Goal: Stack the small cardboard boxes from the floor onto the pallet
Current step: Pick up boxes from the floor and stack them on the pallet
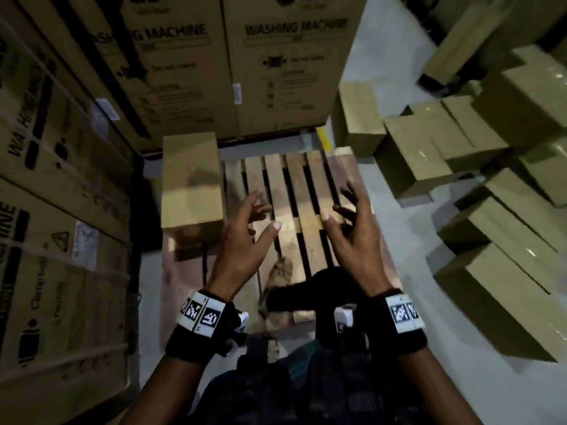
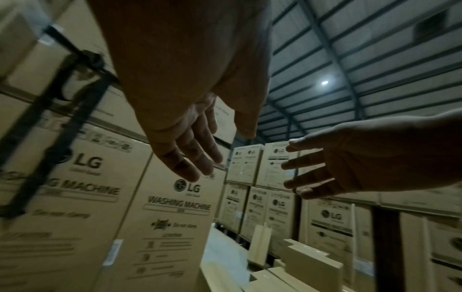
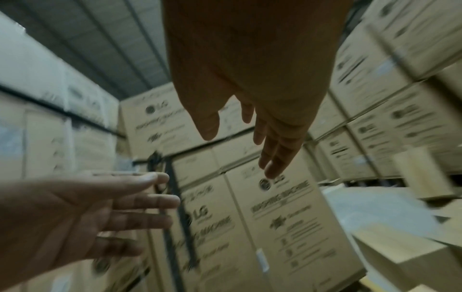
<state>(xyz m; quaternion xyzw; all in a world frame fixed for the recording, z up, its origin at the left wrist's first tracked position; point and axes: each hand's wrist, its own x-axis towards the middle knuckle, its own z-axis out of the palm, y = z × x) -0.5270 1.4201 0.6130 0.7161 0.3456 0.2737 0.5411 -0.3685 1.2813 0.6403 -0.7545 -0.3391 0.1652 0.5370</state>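
Small cardboard boxes (image 1: 414, 154) on floor look light, stiff, tape-slick; grip opposite side faces; left hand (image 1: 242, 228), right hand (image 1: 349, 222) spread, empty.

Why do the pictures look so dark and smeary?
Head view: dim, with glare on the shiny taped boxes at right. Left wrist view: one small ceiling lamp, hands in shadow. Right wrist view: washing machine cartons blurred, their print smeared.

A warehouse; stacked washing-machine cartons (image 1: 285, 65) under a corrugated metal roof (image 2: 375, 49).
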